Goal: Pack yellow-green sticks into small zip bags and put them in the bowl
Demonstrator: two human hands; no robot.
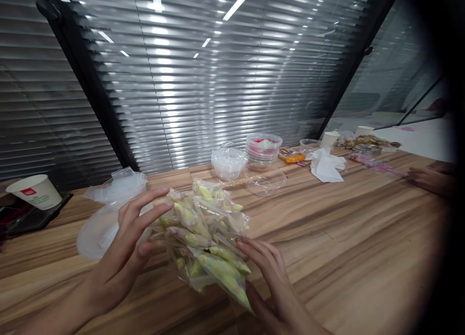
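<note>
Between the left hand and the right hand sits a pile of clear-wrapped yellow-green packets on the counter. Each hand's grip is spread apart, fingers against the packets, though blur makes firm contact hard to confirm. Beyond the packets stand stacked clear tubs; left of them lies a translucent lid, and farther left, a paper cup.

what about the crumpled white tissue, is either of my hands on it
No, the left hand and right hand are at the clear-wrapped yellow-green pieces, well apart from the tissue.
</note>
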